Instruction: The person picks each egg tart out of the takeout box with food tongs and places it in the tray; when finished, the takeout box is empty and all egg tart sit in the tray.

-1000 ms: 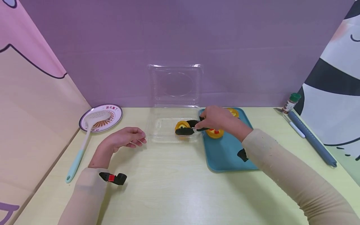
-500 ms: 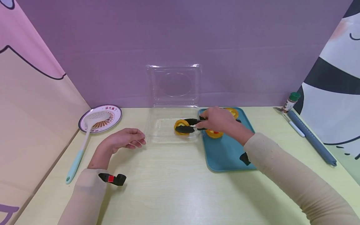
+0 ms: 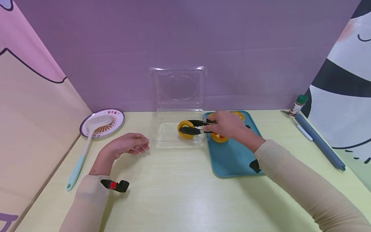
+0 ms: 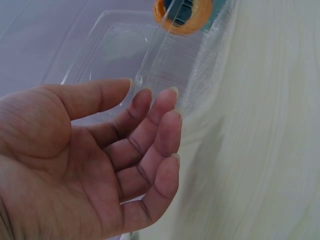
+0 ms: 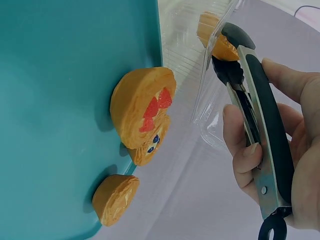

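My right hand (image 3: 227, 124) grips black-tipped metal tongs (image 5: 272, 135), which pinch a golden tart (image 3: 185, 137) over the base of a clear plastic container (image 3: 163, 132). In the left wrist view the tart (image 4: 186, 29) shows as an orange ring past the container wall. Its lid (image 3: 179, 87) stands raised at the back. By the container's left front corner, my left hand (image 3: 127, 144) holds nothing, its fingers loosely curled. Under my right hand a blue tray (image 3: 232, 158) carries more tarts, among them one with red topping (image 5: 137, 107), one with blue dots (image 5: 150, 150) and a plain one (image 5: 116, 200).
A patterned plate (image 3: 119, 128) stands at the back left, a white skimmer (image 3: 99, 121) with a pale blue handle leaning across it. To the tray's right lie a green-capped bottle (image 3: 298, 104), a white-handled knife (image 3: 303, 131) and a long grey-blue bar (image 3: 321, 143). A purple backdrop rises behind.
The tongs' tips have shifted slightly left and back with the tart, which shows more of its ring. The left hand keeps its pose, and the whole view has drifted a little.
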`<control>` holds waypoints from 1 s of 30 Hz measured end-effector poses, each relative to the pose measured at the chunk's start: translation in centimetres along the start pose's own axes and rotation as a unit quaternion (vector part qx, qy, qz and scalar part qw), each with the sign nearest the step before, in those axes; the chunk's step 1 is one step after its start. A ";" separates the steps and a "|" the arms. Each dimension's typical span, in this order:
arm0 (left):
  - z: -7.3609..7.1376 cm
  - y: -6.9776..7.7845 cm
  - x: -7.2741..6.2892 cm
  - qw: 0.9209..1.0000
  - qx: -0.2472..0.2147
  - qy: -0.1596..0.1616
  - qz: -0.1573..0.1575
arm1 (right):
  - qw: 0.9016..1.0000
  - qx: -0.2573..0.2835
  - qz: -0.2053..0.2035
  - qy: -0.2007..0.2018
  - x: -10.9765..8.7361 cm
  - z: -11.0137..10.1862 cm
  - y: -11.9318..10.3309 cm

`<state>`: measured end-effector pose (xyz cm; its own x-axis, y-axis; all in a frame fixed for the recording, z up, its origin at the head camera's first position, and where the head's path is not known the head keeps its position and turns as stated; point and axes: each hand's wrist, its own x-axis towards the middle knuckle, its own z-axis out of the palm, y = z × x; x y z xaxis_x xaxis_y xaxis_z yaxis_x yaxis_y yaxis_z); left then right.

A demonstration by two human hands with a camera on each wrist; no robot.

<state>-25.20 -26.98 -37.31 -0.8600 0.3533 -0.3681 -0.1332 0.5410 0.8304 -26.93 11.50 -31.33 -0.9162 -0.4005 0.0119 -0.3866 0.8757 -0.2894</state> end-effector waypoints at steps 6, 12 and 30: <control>0.0 0.2 -0.1 1.000 -0.001 0.000 0.003 | 1.000 -0.004 -0.002 0.018 -0.7 -0.2 0.6; 0.0 0.2 -0.2 1.000 -0.003 -0.001 0.004 | 0.999 -0.004 0.013 0.033 -1.6 -0.4 0.9; 0.1 0.0 0.0 1.000 -0.009 -0.001 0.005 | 0.995 0.055 0.067 0.057 -3.8 -1.3 1.4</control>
<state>-25.15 -26.89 -37.35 -0.8600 0.3612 -0.3606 -0.1327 0.5240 0.8413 -24.13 14.61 -30.55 -0.9670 -0.2439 0.0739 -0.2528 0.8816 -0.3985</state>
